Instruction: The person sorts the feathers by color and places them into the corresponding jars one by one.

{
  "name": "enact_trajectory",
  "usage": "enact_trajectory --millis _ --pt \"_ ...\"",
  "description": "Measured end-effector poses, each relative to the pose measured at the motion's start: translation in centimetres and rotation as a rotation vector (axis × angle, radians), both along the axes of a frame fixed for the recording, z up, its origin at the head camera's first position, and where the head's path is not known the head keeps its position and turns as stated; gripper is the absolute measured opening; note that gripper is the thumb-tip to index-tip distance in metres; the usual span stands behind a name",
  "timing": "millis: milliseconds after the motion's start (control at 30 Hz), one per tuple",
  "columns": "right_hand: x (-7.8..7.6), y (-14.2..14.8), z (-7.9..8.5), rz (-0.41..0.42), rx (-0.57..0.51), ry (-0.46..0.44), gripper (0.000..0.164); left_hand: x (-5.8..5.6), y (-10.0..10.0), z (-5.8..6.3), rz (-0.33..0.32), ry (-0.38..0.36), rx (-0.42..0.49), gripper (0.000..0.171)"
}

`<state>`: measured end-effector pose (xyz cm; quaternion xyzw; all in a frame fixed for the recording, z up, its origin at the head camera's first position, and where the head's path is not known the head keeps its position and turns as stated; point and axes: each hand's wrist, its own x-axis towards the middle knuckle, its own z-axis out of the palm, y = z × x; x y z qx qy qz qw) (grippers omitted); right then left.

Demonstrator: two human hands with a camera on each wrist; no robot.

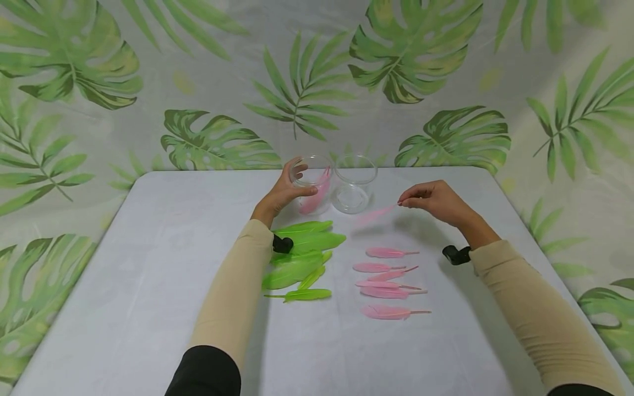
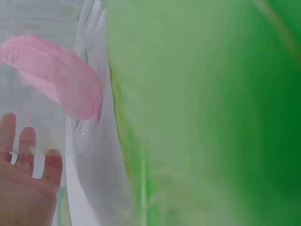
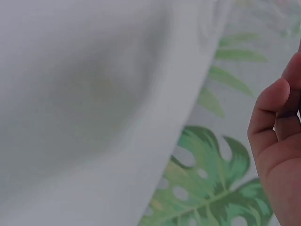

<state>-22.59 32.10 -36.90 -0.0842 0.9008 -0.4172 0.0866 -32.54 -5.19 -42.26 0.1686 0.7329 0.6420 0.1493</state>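
Note:
My left hand (image 1: 287, 191) holds the left clear cup (image 1: 324, 205) near the back of the table, thumb at the front and fingers round the far side. Pink feathers (image 2: 56, 75) lean inside that cup, seen through its wall in the left wrist view. A second clear cup (image 1: 350, 199) stands just right of it, with no feather showing in it. To the right of both cups, my right hand (image 1: 438, 203) pinches a pink feather (image 1: 375, 213) by its quill end, the blurred vane pointing left toward the cups.
Several green feathers (image 1: 312, 242) lie in an overlapping group by my left forearm, partly covered by it. A column of several pink feathers (image 1: 388, 252) lies to their right, quills pointing right. A leaf-print cloth (image 1: 297, 82) hangs behind the white table (image 1: 163, 231).

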Motion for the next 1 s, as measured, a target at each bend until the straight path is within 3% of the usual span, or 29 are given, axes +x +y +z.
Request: enact_trajectory --millis 167,400,700,833,1000 --pt "-0.3 0.4 2.1 -0.033 0.003 0.029 0.027 0.1 0.0 0.0 0.003 0.006 -0.008 0.1" --pt "-1.5 -0.3 4.9 -0.009 -0.04 0.069 0.027 0.1 0.0 0.0 0.005 0.009 0.004 0.099" --pt "-4.2 -2.8 7.2 0.005 -0.072 0.144 0.026 0.2 0.1 -0.1 0.0 0.011 0.006 0.097" --pt "-5.4 -4.3 7.9 0.007 -0.044 0.143 0.028 0.4 0.1 0.4 -0.008 -0.015 0.008 0.097" --pt "-6.9 -6.5 8.1 -0.012 -0.051 0.13 0.03 1.2 -0.2 1.9 -0.021 -0.033 0.015 0.099"
